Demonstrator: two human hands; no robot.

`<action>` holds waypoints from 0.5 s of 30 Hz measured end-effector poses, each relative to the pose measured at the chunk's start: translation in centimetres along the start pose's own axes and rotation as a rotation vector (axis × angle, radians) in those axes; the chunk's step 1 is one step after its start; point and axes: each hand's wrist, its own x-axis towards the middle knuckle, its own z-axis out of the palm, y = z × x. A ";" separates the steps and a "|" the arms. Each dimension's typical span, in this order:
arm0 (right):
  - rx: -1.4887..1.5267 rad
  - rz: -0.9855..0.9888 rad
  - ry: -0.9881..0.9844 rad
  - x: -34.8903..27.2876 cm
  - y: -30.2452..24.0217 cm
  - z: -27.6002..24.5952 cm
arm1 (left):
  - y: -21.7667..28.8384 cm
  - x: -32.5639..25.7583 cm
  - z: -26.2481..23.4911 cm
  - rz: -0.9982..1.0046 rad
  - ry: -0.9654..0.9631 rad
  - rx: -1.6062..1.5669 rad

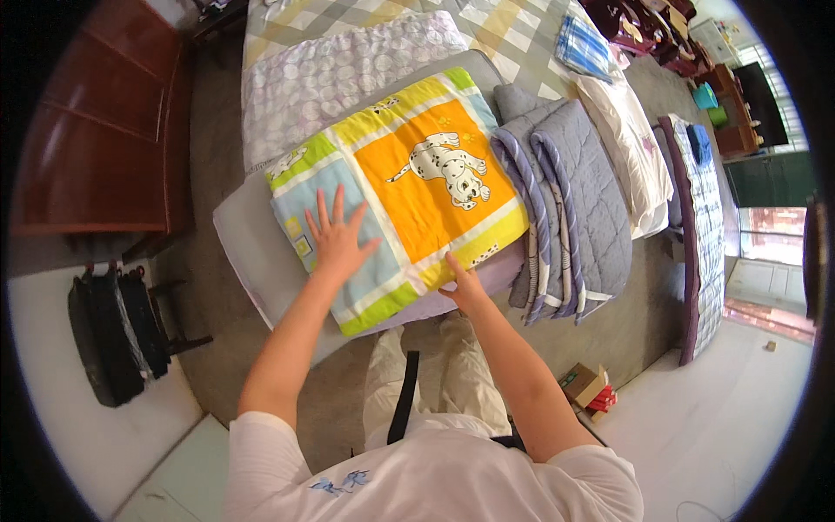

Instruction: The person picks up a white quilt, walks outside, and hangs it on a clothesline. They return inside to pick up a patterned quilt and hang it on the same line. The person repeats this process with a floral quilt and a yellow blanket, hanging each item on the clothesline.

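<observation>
A folded quilt (417,226) lies in front of me at the edge of the bed. It has an orange panel with a spotted dog, and light blue and yellow-green borders. My left hand (339,245) rests flat on its blue side, fingers spread. At the near edge my right hand (465,285) grips the quilt, one digit on top and the others partly hidden at the side. Beneath the quilt, a grey sheet or mat (252,230) and some pale purple cloth stick out.
A folded grey-purple quilt (591,204) lies right of the dog quilt, with a white pillow (631,148) beyond it. A patterned pillow or folded cloth (339,83) lies behind. A dark red cabinet (104,122) and black suitcase (109,339) stand left, a cardboard box (581,383) at right.
</observation>
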 end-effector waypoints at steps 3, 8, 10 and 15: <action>-0.001 0.047 0.112 -0.7 0.1 2.3 | -5.0 8.5 0.0 -0.054 0.024 0.088; 0.054 -0.410 0.218 -0.6 0.8 4.6 | -9.4 15.5 0.1 -0.346 -0.272 -0.132; 0.058 -0.536 0.222 -2.4 0.1 4.9 | -8.6 15.0 1.0 -0.190 -0.239 -0.097; -0.208 -0.865 0.301 -8.7 -3.8 2.9 | -4.9 5.1 -2.4 -0.168 -0.317 -0.583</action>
